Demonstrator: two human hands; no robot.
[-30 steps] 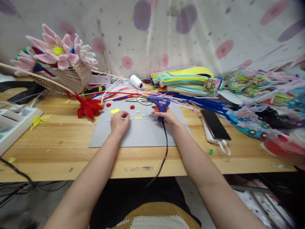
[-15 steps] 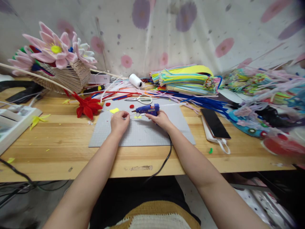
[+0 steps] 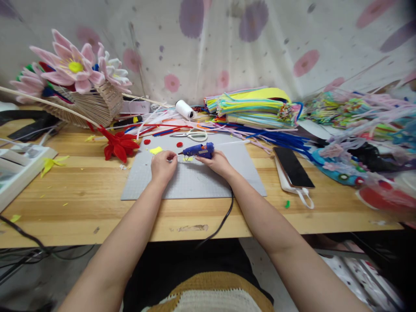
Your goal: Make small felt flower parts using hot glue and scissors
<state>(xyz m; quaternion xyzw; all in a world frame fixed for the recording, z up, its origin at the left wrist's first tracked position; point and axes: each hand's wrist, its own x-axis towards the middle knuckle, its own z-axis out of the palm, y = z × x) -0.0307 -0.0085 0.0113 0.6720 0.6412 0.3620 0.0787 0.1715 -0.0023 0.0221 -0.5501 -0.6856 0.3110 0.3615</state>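
My right hand (image 3: pixel 218 164) is wrapped round the handle of a blue hot glue gun (image 3: pixel 199 151). A glue stick (image 3: pixel 237 142) pokes out of its back end. The nozzle points left, close to the fingertips of my left hand (image 3: pixel 164 166). Those fingers are pinched together over the grey cutting mat (image 3: pixel 143 186); what they hold is too small to make out. Yellow felt (image 3: pixel 156 150) lies just beyond my left hand, and another yellow bit (image 3: pixel 187 159) is under the glue gun. Two small red pieces (image 3: pixel 179 144) and scissors (image 3: pixel 195 136) with pale handles lie farther back.
A red flower (image 3: pixel 120 145) on a stick lies left of the mat. Behind are a thread spool (image 3: pixel 184 110) and pipe cleaner bundles (image 3: pixel 256 106). At right rests a phone (image 3: pixel 293 167); at left, a power strip (image 3: pixel 24 167). The gun's black cord (image 3: pixel 224 221) hangs over the front edge.
My right hand has moved the glue gun slightly left, bringing its nozzle nearer my left fingertips. My left hand has stayed in nearly the same place.
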